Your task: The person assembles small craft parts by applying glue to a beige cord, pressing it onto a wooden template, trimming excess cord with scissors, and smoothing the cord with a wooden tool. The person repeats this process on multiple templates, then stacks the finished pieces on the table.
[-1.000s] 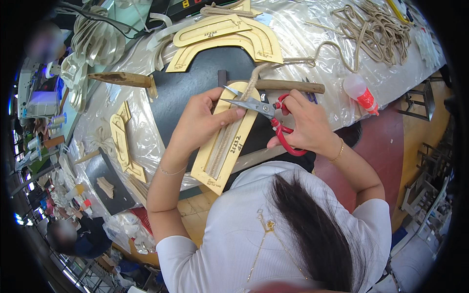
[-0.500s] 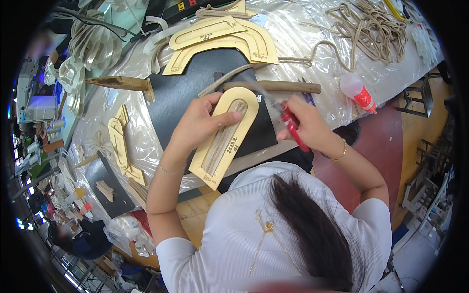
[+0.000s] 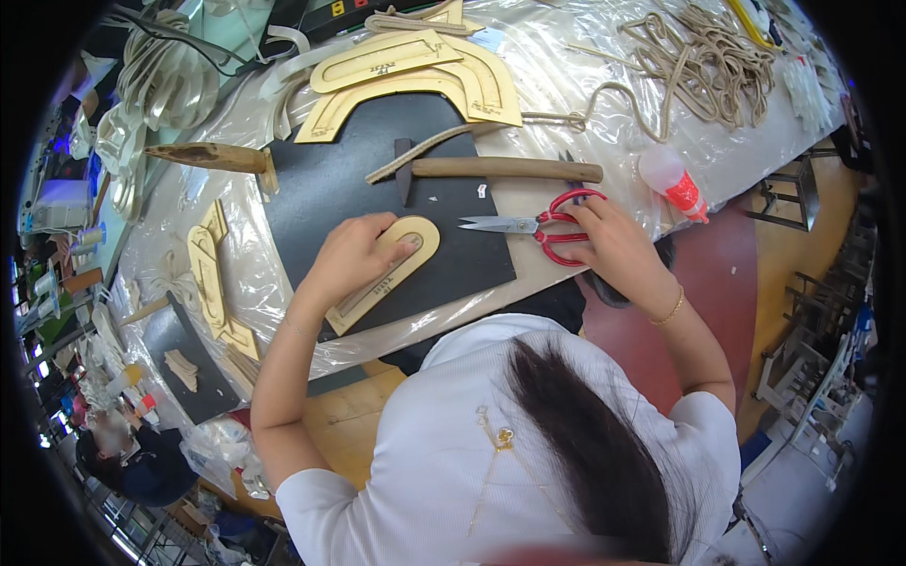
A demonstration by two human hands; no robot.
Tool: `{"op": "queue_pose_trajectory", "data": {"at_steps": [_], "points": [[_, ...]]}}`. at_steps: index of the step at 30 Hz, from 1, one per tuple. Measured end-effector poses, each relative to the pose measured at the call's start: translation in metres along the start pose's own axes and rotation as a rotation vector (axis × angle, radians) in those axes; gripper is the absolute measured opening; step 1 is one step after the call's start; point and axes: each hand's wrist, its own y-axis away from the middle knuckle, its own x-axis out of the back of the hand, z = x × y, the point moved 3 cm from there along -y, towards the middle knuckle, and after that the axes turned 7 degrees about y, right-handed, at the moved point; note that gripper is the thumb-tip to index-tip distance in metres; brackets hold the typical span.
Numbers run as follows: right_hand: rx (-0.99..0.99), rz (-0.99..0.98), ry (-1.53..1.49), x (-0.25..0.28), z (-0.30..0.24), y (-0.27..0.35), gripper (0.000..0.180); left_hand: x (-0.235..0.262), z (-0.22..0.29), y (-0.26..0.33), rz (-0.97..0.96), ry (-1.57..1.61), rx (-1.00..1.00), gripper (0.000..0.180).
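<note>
My left hand (image 3: 351,261) grips a pale yellow template board (image 3: 385,283) with one rounded end, the thumb pressed on its face near that end. The board is low over the black mat (image 3: 462,264); whether it touches the mat is hard to tell. My right hand (image 3: 615,247) has its fingers at the red handles of a pair of scissors (image 3: 540,226). The scissor blades point left over the mat, slightly apart. Behind both hands lies a hammer (image 3: 510,168) with a wooden handle, a beige cord (image 3: 429,148) crossing its head.
More yellow templates (image 3: 406,80) lie at the mat's far edge, others (image 3: 209,278) to the left. A pointed wooden stick (image 3: 208,158) is at left. A red-and-clear bottle (image 3: 675,184) lies at right, near a heap of beige cord (image 3: 703,71). Another person (image 3: 142,462) sits lower left.
The template has come down toward the mat and now looks smaller. The scissors, held up and blurred before, are lower, with their blades pointing left and handles spread.
</note>
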Motion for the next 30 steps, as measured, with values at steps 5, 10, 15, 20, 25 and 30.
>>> {"op": "queue_pose_trajectory", "data": {"at_steps": [5, 10, 15, 20, 25, 30], "points": [[0.264, 0.32, -0.072, 0.025, -0.046, -0.064, 0.029, -0.007, 0.003, 0.007, 0.336, -0.201, -0.227, 0.044], [0.549, 0.537, -0.107, -0.01, -0.103, -0.156, 0.023, -0.03, -0.013, 0.039, 0.651, -0.288, -0.23, 0.047], [0.632, 0.351, -0.237, -0.006, -0.125, -0.163, 0.018, -0.056, -0.041, 0.086, 0.788, -0.326, -0.148, 0.047], [0.845, 0.444, -0.293, 0.017, -0.163, -0.122, 0.023, -0.052, -0.041, 0.108, 0.942, 0.41, -0.202, 0.052], [0.938, 0.516, -0.426, 0.018, -0.194, -0.103, 0.025, -0.03, -0.022, 0.125, 0.949, 0.899, -0.282, 0.054], [0.867, 0.399, -0.491, 0.021, -0.199, -0.094, 0.021, -0.012, -0.016, 0.134, 0.947, 0.651, -0.362, 0.03]]}}
